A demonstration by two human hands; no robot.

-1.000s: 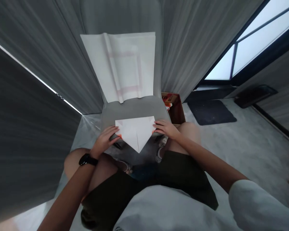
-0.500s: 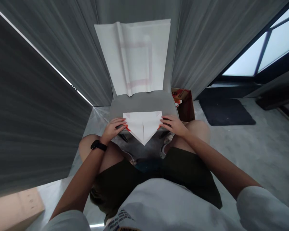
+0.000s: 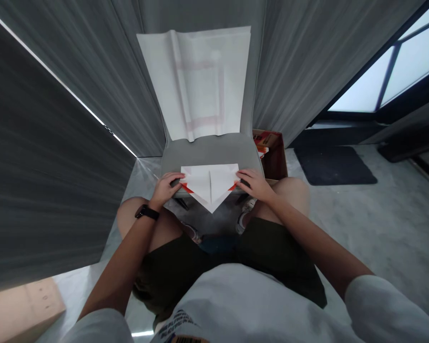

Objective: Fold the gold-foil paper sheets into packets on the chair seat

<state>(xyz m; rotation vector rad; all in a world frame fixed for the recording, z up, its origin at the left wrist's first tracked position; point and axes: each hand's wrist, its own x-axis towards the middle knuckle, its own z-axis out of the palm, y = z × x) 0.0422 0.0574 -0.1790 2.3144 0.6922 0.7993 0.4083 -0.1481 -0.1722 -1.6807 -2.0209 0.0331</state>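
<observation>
A folded sheet of white paper (image 3: 199, 184) lies at the front of the grey chair seat (image 3: 214, 150), its point hanging past the edge towards me. A crease runs down its middle, and red-orange patches show at both slanted sides. At its left corner, my left hand (image 3: 165, 188) pinches the paper between thumb and fingers. The opposite corner is gripped the same way by my right hand (image 3: 256, 185). Against the backrest leans a large white sheet (image 3: 203, 90) with fold lines and a faint reddish print showing through.
Right of the chair stands a red-brown cardboard box (image 3: 277, 157) with red and white papers in it. Grey curtains (image 3: 289, 57) hang on both sides. A dark mat (image 3: 334, 164) lies on the floor at right, a wooden block (image 3: 25, 307) at lower left.
Both hands stay at the paper's side corners, with the fingers slightly shifted. More of the red-orange patches shows along the slanted sides, and the middle crease looks more open.
</observation>
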